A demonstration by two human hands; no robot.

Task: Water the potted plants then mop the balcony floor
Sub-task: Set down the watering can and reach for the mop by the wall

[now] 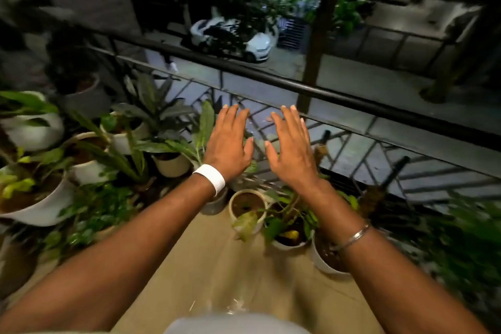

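Note:
My left hand (230, 141) and my right hand (291, 146) are stretched out side by side, palms down, fingers spread, holding nothing. They hover above the potted plants beside the balcony railing (339, 95). A white band sits on my left wrist and a metal bangle on my right forearm. White pots with leafy plants (89, 160) crowd the left side. Below my hands stand a small pot of bare soil (248, 205) and a leafy potted plant (287, 228). The tan balcony floor (206, 260) runs down the middle. No watering can or mop is in view.
A black metal railing crosses from upper left to right, with the street and a white car (257, 46) far below. More foliage (466, 241) fills the right edge, blurred. A pale rounded object (235, 323) lies at the bottom edge.

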